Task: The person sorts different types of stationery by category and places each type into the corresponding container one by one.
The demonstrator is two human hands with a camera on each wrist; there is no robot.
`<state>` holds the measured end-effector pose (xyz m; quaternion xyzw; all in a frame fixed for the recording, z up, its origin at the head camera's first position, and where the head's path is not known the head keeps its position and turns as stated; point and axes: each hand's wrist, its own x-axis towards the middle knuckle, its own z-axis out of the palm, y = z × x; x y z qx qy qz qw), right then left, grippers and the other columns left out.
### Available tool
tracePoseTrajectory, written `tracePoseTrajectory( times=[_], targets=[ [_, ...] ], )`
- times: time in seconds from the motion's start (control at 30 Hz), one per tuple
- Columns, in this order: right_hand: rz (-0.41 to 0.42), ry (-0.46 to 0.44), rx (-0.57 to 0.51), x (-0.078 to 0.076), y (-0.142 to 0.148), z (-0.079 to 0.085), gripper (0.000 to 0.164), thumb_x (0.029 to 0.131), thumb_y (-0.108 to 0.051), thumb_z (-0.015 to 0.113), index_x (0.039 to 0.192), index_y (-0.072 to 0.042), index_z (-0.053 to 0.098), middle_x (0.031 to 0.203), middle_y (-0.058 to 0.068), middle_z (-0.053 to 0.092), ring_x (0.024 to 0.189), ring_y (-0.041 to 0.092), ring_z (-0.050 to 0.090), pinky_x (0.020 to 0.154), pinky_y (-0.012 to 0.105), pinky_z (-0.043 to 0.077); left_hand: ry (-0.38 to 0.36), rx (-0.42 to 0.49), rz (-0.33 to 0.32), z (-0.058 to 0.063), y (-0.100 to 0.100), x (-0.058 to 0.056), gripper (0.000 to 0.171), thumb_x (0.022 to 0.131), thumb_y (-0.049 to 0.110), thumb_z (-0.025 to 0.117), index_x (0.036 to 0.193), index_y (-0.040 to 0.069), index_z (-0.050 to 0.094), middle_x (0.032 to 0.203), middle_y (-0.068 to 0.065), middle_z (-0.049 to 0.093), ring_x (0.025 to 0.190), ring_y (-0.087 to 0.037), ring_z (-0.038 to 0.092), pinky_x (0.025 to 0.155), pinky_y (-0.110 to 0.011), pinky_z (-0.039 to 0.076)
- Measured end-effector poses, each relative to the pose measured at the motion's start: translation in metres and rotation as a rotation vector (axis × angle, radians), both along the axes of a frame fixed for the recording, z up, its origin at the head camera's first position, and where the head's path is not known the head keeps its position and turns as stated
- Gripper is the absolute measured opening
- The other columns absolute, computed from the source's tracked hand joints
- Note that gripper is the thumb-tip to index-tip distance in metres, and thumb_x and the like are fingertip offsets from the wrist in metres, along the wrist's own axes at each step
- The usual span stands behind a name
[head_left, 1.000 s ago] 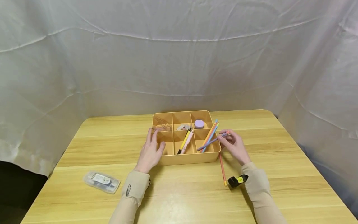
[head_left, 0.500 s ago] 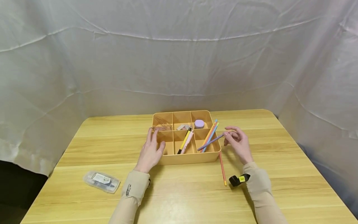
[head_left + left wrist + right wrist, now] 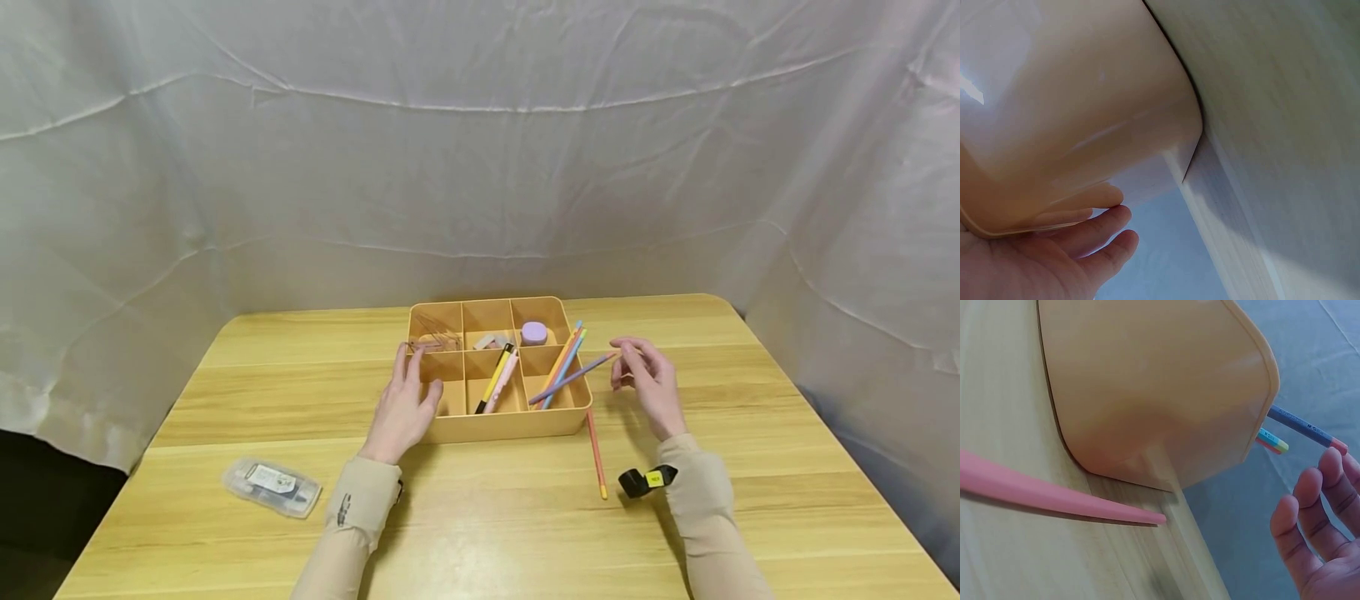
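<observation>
My left hand (image 3: 401, 415) rests on the left rim of a peach divided organizer box (image 3: 498, 427). Its thumb is over the front left compartment, and several fingers lie along the outer wall in the left wrist view. My right hand (image 3: 651, 390) is beside the box's right edge, its fingertips at the coral end of a purple pencil (image 3: 566, 381). That pencil leans out of the front right compartment across several coloured pencils (image 3: 570, 354). The fingers look loosely bent in the right wrist view, around no object. Whether a fingertip touches the pencil end is hard to tell.
A coral pencil (image 3: 596, 454) lies on the table right of the box. Yellow and pink pens (image 3: 500, 382) stand in the middle compartment. Behind are erasers (image 3: 491, 341), a lilac round-cornered item (image 3: 534, 332) and clear rulers (image 3: 437, 335). A transparent case (image 3: 272, 487) lies at left.
My right hand has let go of the purple pencil and drawn back to the right. The pencil leans in the front right compartment. My left hand has stayed on the box rim.
</observation>
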<state>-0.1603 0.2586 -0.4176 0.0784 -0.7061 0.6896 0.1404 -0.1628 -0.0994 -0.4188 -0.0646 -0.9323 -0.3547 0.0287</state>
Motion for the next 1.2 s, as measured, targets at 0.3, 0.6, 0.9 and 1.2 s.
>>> tracePoseTrajectory(
  times=[0.3,0.6,0.9,1.2],
  targets=[
    [0.041,-0.048,0.045,0.000,0.003,0.000,0.022,0.108,-0.021,0.046,0.109,-0.017,0.067,0.067,-0.001,0.062,0.057,0.010,0.058,0.050,0.025,0.052,0.002,0.002,-0.003,0.000,0.000,0.000,0.067,0.104,0.034,0.047,0.161,0.008,0.021,0.170,-0.021,0.003,0.137,-0.057,0.042,0.113,-0.069,0.034],
    [0.094,-0.201,0.181,0.000,0.006,0.000,0.034,0.108,-0.013,0.040,0.128,0.010,0.055,0.069,-0.001,0.062,0.058,0.009,0.057,0.050,0.024,0.052,0.000,0.003,-0.001,0.000,0.000,0.000,0.067,0.104,0.033,0.047,0.161,0.008,0.021,0.170,-0.020,0.003,0.137,-0.056,0.042,0.114,-0.069,0.034],
    [0.183,-0.347,0.406,0.001,0.006,-0.003,0.038,0.100,-0.007,0.054,0.134,0.009,0.049,0.068,0.006,0.060,0.053,0.010,0.052,0.045,0.024,0.043,0.016,-0.003,0.000,0.000,0.000,0.000,0.066,0.104,0.032,0.049,0.160,0.009,0.023,0.170,-0.021,0.005,0.136,-0.056,0.043,0.114,-0.068,0.035],
    [0.274,-0.407,0.581,-0.001,0.005,-0.010,0.044,0.099,-0.010,0.056,0.137,0.010,0.046,0.065,0.002,0.060,0.050,0.007,0.048,0.048,0.022,0.044,0.013,0.004,0.000,0.000,0.000,0.000,0.067,0.104,0.033,0.048,0.160,0.009,0.023,0.170,-0.021,0.006,0.137,-0.056,0.042,0.115,-0.068,0.034]
  ],
)
